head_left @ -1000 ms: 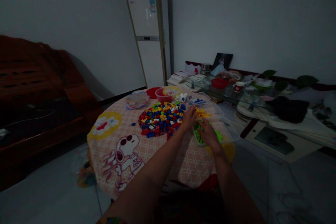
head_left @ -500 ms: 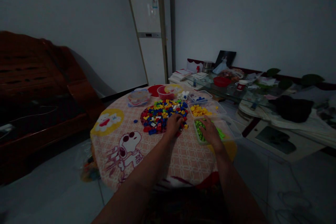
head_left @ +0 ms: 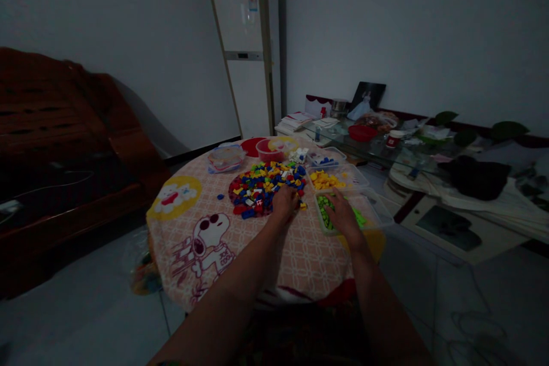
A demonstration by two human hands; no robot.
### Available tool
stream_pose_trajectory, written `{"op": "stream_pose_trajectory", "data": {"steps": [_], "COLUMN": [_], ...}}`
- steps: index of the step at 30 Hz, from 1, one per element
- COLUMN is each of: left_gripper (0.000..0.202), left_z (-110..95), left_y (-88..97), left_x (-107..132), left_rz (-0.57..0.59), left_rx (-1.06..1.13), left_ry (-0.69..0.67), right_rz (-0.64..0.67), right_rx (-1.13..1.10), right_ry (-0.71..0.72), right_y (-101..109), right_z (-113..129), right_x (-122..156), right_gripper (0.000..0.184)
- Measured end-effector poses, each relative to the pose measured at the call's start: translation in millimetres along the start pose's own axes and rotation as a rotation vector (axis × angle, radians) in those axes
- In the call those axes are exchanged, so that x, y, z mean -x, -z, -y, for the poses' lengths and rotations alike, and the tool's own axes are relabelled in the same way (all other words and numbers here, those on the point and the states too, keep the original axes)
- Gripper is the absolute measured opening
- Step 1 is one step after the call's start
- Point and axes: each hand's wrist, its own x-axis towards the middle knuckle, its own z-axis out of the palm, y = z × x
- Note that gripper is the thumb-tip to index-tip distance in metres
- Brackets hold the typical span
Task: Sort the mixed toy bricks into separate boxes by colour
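My left hand (head_left: 283,203) is at the near right edge of a mixed pile of toy building bricks (head_left: 261,183) in red, blue, yellow, white and green. Its fingers are curled together, and whatever is between them is too small to make out. Over a clear plastic box (head_left: 322,227) of green bricks (head_left: 326,218) rests my right hand (head_left: 342,214), its fingers apart and reaching into the box. Beyond it, yellow bricks (head_left: 325,179) fill the left part of a second clear box.
Blue bricks (head_left: 326,161) lie in a farther box beside white bricks (head_left: 299,155). A clear round tub (head_left: 271,151) and a lidded container (head_left: 226,158) stand at the back of the cloth-covered table (head_left: 257,257). A cluttered glass-topped cabinet (head_left: 381,151) borders the right; a wooden bench (head_left: 77,154) is left.
The fingers of my left hand have curled further in at the pile's edge. My right hand stays over the green bricks. The view has shifted very slightly.
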Motion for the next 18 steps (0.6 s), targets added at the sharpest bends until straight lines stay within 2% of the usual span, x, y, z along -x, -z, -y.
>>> {"op": "stream_pose_trajectory", "data": {"steps": [6,12,15,18], "left_gripper": [0.012,0.019,0.023,0.02], "left_z": [17.8,18.2,10.8,2.0], "left_y": [-8.4,-6.5,-2.3,-3.3], "left_x": [0.9,-0.9,-5.3,-13.4], "left_rz": [-0.161,-0.335,-0.35,-0.295], "left_rx": [0.261,0.573,0.764,0.947], "left_ry": [-0.04,0.017,0.082,0.203], "right_rz": [0.007,-0.011,-0.004,0.009], "right_rx": [0.008,-0.004,0.006,0.004], "right_ry": [-0.032,-0.01,-0.025,-0.043], "right_y": [1.8,0.6,0.3,0.6], "right_z": [3.5,2.4,2.3,3.2], "right_x": [0.3,0.7,0.1,-0.3], "right_gripper": [0.043,0.043,0.042,0.043]}}
